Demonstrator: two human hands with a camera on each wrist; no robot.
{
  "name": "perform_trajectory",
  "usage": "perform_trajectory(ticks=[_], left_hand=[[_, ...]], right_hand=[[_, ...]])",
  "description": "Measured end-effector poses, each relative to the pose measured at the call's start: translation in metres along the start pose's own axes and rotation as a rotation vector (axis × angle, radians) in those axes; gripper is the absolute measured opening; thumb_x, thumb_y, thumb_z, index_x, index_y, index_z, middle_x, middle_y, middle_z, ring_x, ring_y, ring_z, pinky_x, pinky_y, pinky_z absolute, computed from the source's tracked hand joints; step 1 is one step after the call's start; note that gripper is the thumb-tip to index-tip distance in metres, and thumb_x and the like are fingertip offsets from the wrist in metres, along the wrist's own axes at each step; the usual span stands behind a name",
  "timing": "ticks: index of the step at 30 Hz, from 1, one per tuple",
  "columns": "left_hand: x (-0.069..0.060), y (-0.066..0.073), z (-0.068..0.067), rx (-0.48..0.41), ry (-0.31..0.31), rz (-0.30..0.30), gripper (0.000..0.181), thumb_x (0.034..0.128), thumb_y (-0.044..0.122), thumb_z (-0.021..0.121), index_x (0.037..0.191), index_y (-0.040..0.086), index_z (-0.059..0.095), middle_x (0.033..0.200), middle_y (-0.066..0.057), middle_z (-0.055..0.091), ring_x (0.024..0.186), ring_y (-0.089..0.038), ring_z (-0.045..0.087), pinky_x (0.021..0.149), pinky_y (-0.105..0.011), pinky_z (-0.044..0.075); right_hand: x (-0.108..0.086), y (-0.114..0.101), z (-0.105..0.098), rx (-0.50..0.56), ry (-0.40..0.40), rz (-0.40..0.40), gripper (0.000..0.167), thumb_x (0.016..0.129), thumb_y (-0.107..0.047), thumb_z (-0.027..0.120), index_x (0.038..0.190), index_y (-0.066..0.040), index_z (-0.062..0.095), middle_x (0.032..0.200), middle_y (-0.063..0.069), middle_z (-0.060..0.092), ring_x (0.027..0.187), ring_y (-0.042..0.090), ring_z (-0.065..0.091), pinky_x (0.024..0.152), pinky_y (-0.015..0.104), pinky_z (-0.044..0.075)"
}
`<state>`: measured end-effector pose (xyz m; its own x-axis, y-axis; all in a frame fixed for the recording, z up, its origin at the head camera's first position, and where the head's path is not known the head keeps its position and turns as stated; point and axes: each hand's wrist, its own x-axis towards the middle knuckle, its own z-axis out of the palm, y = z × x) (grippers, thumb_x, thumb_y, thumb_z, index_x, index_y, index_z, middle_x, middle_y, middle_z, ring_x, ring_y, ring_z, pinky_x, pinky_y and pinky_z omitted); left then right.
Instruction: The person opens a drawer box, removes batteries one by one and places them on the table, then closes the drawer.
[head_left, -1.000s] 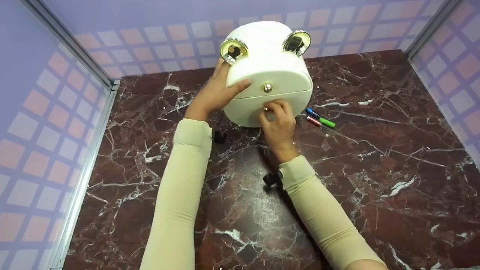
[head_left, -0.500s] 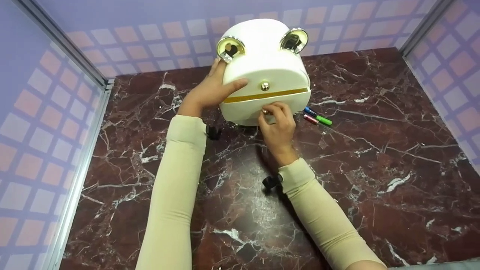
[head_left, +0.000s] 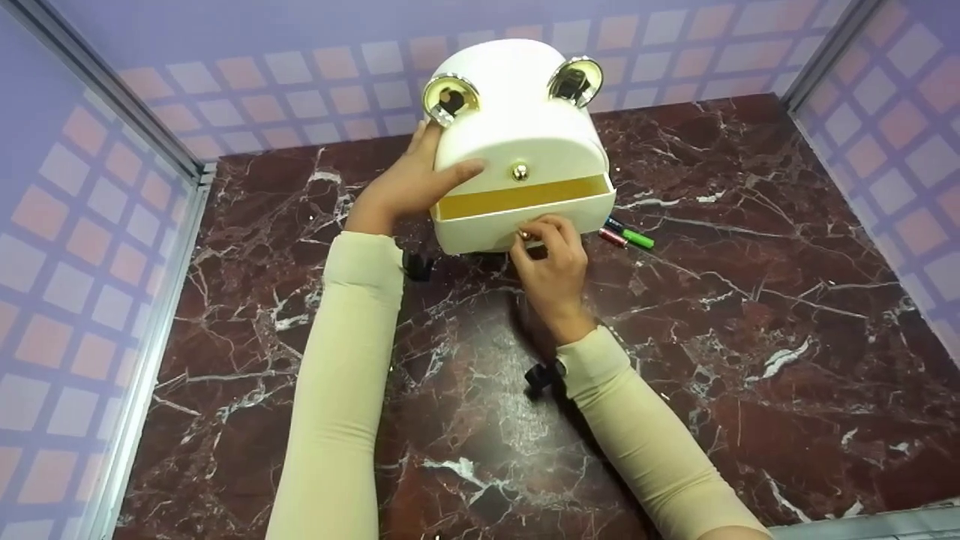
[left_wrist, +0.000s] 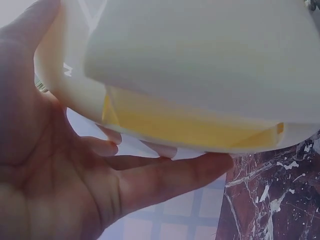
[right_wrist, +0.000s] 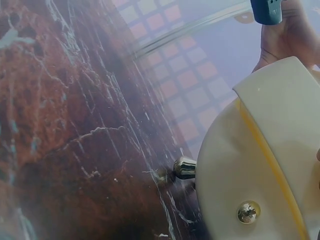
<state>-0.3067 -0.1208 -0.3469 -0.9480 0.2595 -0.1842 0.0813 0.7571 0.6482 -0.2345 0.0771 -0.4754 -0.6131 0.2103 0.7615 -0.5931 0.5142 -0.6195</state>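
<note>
A white rounded box (head_left: 502, 97) with two gold-rimmed, eye-like ornaments stands near the back wall in the head view. Its lower drawer (head_left: 472, 232) is pulled partly out, baring a yellow inside. My left hand (head_left: 411, 186) holds the box's left side, thumb on the upper front. In the left wrist view the fingers (left_wrist: 175, 180) lie along the box's side. My right hand (head_left: 556, 266) pinches the lower drawer's small knob (head_left: 525, 235), mostly covered by the fingertips. The upper drawer's gold knob (head_left: 520, 172) is untouched; the right wrist view shows it too.
Several marker pens lie just right of the box, among them a green one (head_left: 638, 238) and a red one (head_left: 613, 238). Tiled-pattern walls (head_left: 330, 67) bound the dark red marbled table (head_left: 712, 360) at the back and both sides.
The lower drawer, shut a second ago, has slid out toward the person as my right hand drew its knob. My left hand keeps its hold; the whole view has shifted slightly.
</note>
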Motion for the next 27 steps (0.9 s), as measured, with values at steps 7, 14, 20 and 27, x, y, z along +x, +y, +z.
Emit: perform_trajectory(ticks=[7,14,20,27], left_hand=[[-0.002,-0.001,0.0,-0.01,0.004,-0.003,0.108,0.0766,0.081,0.051,0.157,0.031,-0.001,0.163,-0.007,-0.013,0.151,-0.03,0.002,0.122,-0.05,0.011],[-0.002,-0.003,-0.001,-0.018,0.002,-0.004,0.109,0.0761,0.081,0.051,0.157,0.031,-0.003,0.163,-0.005,-0.014,0.151,-0.029,0.001,0.122,-0.05,0.011],[-0.001,-0.004,0.0,-0.024,0.007,0.006,0.108,0.0755,0.081,0.052,0.156,0.033,-0.001,0.164,-0.005,-0.012,0.151,-0.032,0.007,0.122,-0.051,0.013],[-0.001,-0.004,0.0,-0.046,0.017,0.039,0.107,0.076,0.079,0.054,0.156,0.034,-0.001,0.165,-0.001,-0.006,0.149,-0.032,0.017,0.121,-0.049,0.02]], right_hand=[[-0.005,-0.003,-0.004,0.002,0.001,-0.004,0.011,0.075,-0.002,0.074,0.085,-0.005,0.071,0.09,0.01,0.064,0.086,0.022,0.062,0.081,0.027,0.053],[-0.011,-0.009,-0.01,-0.007,-0.003,0.015,0.011,0.076,-0.004,0.075,0.086,-0.005,0.072,0.091,0.01,0.065,0.087,0.022,0.063,0.082,0.027,0.054],[-0.016,-0.012,-0.017,-0.002,0.005,0.004,0.011,0.075,-0.003,0.075,0.086,-0.005,0.072,0.09,0.01,0.065,0.086,0.022,0.063,0.081,0.025,0.053],[-0.022,-0.017,-0.025,-0.006,0.003,-0.013,0.013,0.074,-0.003,0.075,0.086,-0.006,0.073,0.09,0.009,0.066,0.087,0.022,0.063,0.081,0.025,0.052]])
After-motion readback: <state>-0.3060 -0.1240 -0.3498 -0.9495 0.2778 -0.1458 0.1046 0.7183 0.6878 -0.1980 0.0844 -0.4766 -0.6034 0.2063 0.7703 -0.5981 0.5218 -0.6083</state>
